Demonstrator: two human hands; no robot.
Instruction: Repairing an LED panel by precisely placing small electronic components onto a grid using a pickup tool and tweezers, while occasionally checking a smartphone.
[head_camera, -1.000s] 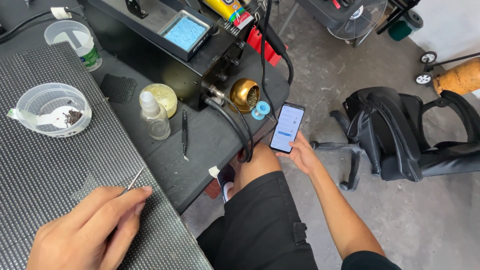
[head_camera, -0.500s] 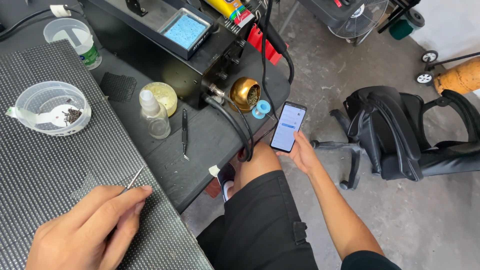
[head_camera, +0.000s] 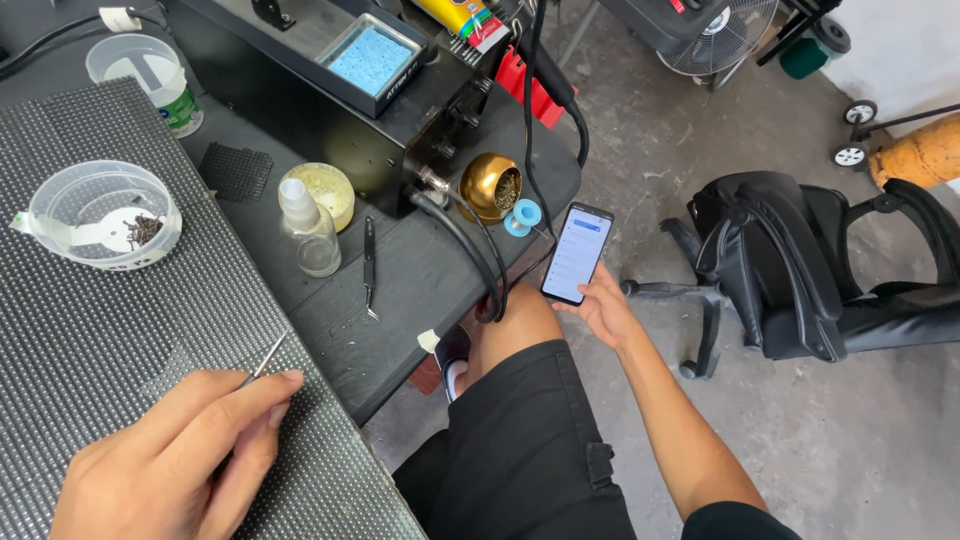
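Both busy here: our left hand (head_camera: 175, 460) pinches thin tweezers (head_camera: 265, 358) over the dotted panel (head_camera: 90, 330), our right hand (head_camera: 600, 305) grips a phone (head_camera: 577, 252) beside the table (head_camera: 400, 290).

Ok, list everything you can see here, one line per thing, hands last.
dotted panel: 1, dark grey, left on the bench
bench: 1, black, under everything
clear tubs: 2, one on the panel with dark bits inside, one at top left
dropper bottle: 1, clear, bench centre
paste tin: 1, yellowish, behind the bottle
black tweezers: 1, lying right of the bottle
station box: 1, black, with blue sponge
brass tip cleaner: 1, gold, bench edge
office chair: 1, black, floor right
fan: 1, top right
left hand: pinching thin metal tweezers over the panel
right hand: holding a phone, screen lit
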